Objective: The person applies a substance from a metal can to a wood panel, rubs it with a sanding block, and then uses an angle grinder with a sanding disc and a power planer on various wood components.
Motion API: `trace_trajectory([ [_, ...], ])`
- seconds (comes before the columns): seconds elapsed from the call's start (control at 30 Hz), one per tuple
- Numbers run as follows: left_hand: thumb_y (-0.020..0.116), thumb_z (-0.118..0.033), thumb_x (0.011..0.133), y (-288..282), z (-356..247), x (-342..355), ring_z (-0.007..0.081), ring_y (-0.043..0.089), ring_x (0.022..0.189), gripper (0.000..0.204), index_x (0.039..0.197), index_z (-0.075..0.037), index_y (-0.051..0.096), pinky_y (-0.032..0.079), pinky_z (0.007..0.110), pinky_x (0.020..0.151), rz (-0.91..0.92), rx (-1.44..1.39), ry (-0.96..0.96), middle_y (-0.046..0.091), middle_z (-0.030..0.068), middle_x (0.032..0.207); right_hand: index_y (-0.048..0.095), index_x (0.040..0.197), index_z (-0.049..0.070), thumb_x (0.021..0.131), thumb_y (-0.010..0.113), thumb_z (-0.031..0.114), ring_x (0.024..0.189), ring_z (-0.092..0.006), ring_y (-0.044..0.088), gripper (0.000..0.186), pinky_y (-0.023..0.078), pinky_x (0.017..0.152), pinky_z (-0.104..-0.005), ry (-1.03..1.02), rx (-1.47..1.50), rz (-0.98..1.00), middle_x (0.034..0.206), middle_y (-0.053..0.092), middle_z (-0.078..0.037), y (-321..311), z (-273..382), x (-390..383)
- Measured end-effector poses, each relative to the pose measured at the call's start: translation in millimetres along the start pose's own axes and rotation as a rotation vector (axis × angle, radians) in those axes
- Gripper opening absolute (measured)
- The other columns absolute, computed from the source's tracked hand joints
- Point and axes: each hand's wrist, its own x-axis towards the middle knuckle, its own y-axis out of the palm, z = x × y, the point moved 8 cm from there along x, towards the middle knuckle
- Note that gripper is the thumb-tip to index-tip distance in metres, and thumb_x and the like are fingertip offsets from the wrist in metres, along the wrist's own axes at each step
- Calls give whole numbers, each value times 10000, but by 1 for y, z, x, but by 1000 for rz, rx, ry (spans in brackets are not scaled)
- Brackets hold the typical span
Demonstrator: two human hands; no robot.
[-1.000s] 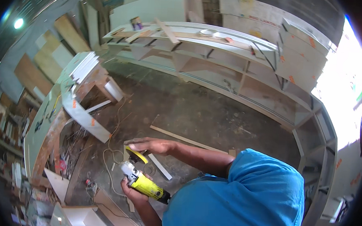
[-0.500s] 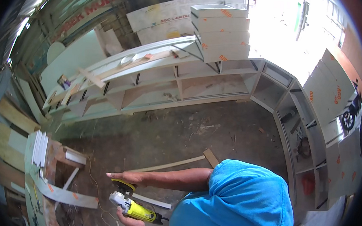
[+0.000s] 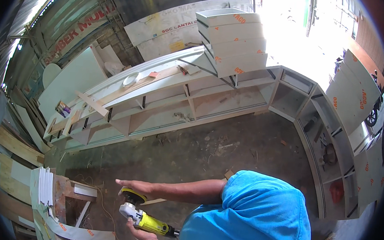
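My left hand [image 3: 139, 233] is wrapped round the front of a yellow and silver angle-grinder-type power tool [image 3: 152, 223], which lies sideways beside my blue-shirted body with its black rear end against the shirt. A round black pad with a yellow rim [image 3: 133, 194] sits at the silver head. My right hand [image 3: 137, 186] rests over this pad with its fingers stretched out past the rim, its thumb near the edge.
A long white shelving carcass [image 3: 156, 122] curves round to the right, with stacked boxes [image 3: 232, 39] on it. A workbench frame [image 3: 80, 188] with board offcuts stands at lower left, a cord [image 3: 103, 207] on the floor beside it. Sheets [image 3: 15, 162] lean at left.
The view has swung up and rightward, showing more shelving and the bright doorway. My right hand has flattened slightly over the pad, which appears closer to the tool's head.
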Motion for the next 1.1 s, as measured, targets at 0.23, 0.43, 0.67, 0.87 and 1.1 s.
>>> trace_trajectory([
  [0.23, 501, -652, 872, 31, 11, 62, 287, 640, 792, 684, 1277, -103, 546, 540, 441, 670, 102, -78, -15, 630, 106, 979, 671, 1093, 21, 965, 574, 394, 787, -130, 533, 406, 451, 727, -327, -203, -227, -165, 898, 611, -39, -39, 49, 48],
  [0.43, 391, -667, 925, 44, 20, 105, 275, 674, 788, 651, 1212, -119, 594, 583, 462, 678, -139, -264, 0, 670, 67, 997, 633, 1197, 3, 972, 568, 281, 1094, -196, 594, 363, 481, 958, -344, -775, -517, -28, 1161, 628, -102, -54, 81, 102],
  [0.67, 447, -588, 902, 58, -8, 210, 316, 694, 674, 602, 1076, -59, 675, 589, 468, 621, 81, -445, -118, 718, 143, 859, 653, 1224, 40, 964, 539, 280, 1153, -244, 601, 372, 441, 1032, -391, -654, -527, 190, 1196, 657, -107, -63, 150, 156],
  [0.87, 427, -640, 881, 48, -28, 313, 346, 685, 721, 677, 1055, -35, 674, 578, 477, 656, 203, -436, -189, 697, 195, 853, 627, 1252, -38, 1018, 498, 343, 1199, -240, 582, 465, 411, 1062, -407, -418, 17, 404, 1282, 646, -120, -100, 185, 256],
  [1.1, 429, -678, 868, 46, -91, 450, 384, 688, 757, 737, 1094, -21, 676, 577, 489, 685, 300, -451, -161, 700, 219, 857, 648, 1242, 24, 1062, 421, 458, 1207, -230, 578, 522, 415, 1061, -356, -210, -546, -27, 1313, 633, -136, -87, 213, 392],
])
